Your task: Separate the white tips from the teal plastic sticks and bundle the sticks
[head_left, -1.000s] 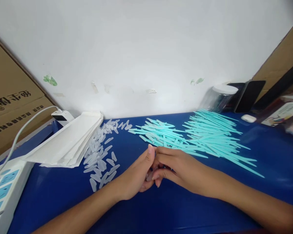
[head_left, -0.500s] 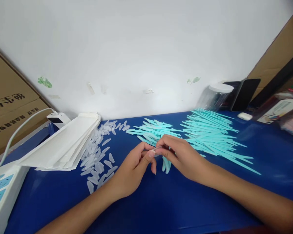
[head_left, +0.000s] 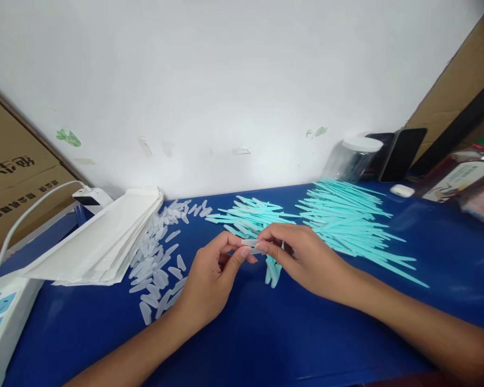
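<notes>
Left hand [head_left: 210, 279]: in front of the middle turquoise pile [head_left: 248, 212], thumb and forefinger pressed together on one end of a pale translucent piece [head_left: 250, 243].
Right hand [head_left: 302, 258]: in front of that pile, toward its right, thumb and forefinger pinching the piece's other end.
Turquoise sticks [head_left: 271, 273]: under the right hand, before the pile; gripped or lying, cannot tell.
Loose translucent pieces [head_left: 160, 278]: scattered left of the pile.
Paper stack [head_left: 92, 242]: farther left of the pile.
Lidded jar [head_left: 355, 161]: behind the pile, rightward.

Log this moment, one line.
left hand: pinching frosted piece | right hand: pinching same piece | loose frosted pieces: left of hands | turquoise sticks: mostly beyond hands
</notes>
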`<state>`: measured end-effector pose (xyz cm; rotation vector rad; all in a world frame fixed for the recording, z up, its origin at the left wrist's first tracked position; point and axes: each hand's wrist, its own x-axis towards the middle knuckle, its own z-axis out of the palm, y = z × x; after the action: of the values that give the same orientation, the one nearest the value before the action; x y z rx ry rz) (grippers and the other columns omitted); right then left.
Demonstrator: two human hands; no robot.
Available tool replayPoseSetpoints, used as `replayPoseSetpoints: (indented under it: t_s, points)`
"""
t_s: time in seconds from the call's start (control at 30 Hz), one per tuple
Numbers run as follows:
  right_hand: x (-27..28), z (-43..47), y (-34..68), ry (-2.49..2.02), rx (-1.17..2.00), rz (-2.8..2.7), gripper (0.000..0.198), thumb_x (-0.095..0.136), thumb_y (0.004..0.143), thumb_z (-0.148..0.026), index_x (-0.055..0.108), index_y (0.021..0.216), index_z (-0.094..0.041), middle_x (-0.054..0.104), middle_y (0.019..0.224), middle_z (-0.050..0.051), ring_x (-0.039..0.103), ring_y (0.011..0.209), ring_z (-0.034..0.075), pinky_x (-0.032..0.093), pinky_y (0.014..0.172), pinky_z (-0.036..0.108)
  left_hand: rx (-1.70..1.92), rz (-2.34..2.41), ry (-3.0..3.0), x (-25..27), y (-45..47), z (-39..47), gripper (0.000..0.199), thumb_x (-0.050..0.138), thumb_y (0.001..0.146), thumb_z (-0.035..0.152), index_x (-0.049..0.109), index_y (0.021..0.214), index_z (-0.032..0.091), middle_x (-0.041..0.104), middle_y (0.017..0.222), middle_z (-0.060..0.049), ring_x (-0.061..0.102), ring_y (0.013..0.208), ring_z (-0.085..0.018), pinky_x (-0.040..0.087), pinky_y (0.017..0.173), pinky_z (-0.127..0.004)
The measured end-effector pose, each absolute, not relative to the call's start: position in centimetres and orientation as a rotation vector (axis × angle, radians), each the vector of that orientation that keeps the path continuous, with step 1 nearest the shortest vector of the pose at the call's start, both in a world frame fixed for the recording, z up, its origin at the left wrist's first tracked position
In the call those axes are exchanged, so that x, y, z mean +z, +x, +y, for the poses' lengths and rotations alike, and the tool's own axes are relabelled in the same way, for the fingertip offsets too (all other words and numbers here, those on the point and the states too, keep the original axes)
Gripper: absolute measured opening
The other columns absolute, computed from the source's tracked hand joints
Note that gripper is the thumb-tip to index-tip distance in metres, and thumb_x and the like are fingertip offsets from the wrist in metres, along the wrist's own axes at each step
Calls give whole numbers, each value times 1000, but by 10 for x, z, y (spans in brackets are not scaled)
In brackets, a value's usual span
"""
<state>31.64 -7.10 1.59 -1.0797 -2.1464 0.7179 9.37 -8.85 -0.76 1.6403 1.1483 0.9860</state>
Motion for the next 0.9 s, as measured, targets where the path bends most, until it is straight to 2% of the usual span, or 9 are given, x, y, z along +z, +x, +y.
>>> replayPoseSetpoints:
  t_s: [0.17, 0.27, 0.33, 0.5, 0.7, 0.9]
  points:
    - [18, -70, 319, -1140, 838, -2048, 30, 57, 109, -42, 74, 95, -23, 73, 81, 1, 61, 66, 16, 44, 59, 28, 992, 1178, 1585, -4, 91, -85, 29, 69, 102, 49, 69, 101, 20, 81, 97, -5, 64, 71, -14, 40, 60, -26]
    - [17, -69, 318, -1120, 931, -1961, 29, 61, 107, -44, 74, 93, -22, 72, 81, 1, 62, 67, 15, 48, 60, 28, 985, 1172, 1529, -1, 92, -83, 30, 76, 98, 48, 68, 98, 19, 78, 92, -2, 46, 56, -8, 34, 53, -24]
    - [16, -69, 317, -1093, 1002, -1910, 31, 63, 107, -47, 75, 95, -22, 72, 81, 1, 63, 66, 15, 49, 59, 27, 982, 1153, 1503, -1, 93, -82, 31, 79, 95, 47, 66, 97, 19, 76, 92, -1, 39, 52, -6, 32, 51, -22]
    - [11, -75, 312, -1035, 1108, -1837, 31, 72, 101, -52, 78, 96, -22, 71, 78, 0, 60, 63, 14, 48, 55, 27, 971, 1117, 1420, -4, 93, -80, 36, 85, 90, 46, 66, 108, 20, 76, 95, -1, 44, 55, -3, 31, 51, -19]
    - [13, -82, 309, -987, 1115, -1813, 20, 74, 101, -41, 80, 99, -23, 75, 79, -1, 63, 61, 13, 47, 52, 25, 977, 1078, 1109, -3, 93, -80, 58, 94, 80, 46, 69, 124, 19, 72, 93, 0, 30, 44, 1, 20, 40, -19]
    - [13, -81, 309, -1022, 1020, -1869, 26, 63, 107, -40, 78, 98, -21, 76, 81, 1, 66, 63, 14, 46, 52, 26, 894, 1021, 1085, 3, 89, -80, 38, 87, 88, 49, 75, 97, 14, 57, 74, 4, 21, 47, 1, 16, 40, -18]
